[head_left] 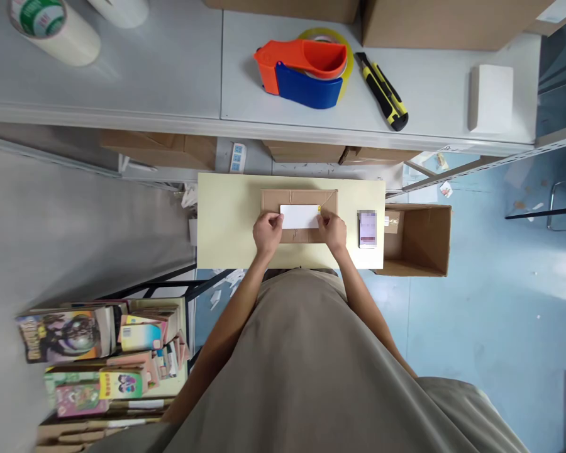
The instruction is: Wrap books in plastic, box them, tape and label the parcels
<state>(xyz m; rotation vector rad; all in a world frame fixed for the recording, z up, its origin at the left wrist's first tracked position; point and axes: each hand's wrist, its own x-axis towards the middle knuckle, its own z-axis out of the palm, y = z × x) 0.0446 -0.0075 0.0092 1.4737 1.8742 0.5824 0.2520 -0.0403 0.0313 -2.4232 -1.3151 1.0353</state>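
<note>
A white rectangular label [300,217] with a small yellow mark at its right end lies over a brown cardboard box [306,236]. My left hand [267,234] pinches the label's left end between thumb and finger. At the opposite end, my right hand [332,231] has its fingers closed on the label's right edge. Whether the label touches the box top cannot be made out. The box rests on a pale yellow table [231,220] in front of my body. To the right of my right hand lies a phone [368,229] with its screen lit.
Above the table, a grey shelf [170,75] carries an orange and blue tape dispenser [306,69], a utility knife [382,91] and a white box [491,99]. An open carton [424,239] stands at the right. Books [80,333] fill a rack at lower left.
</note>
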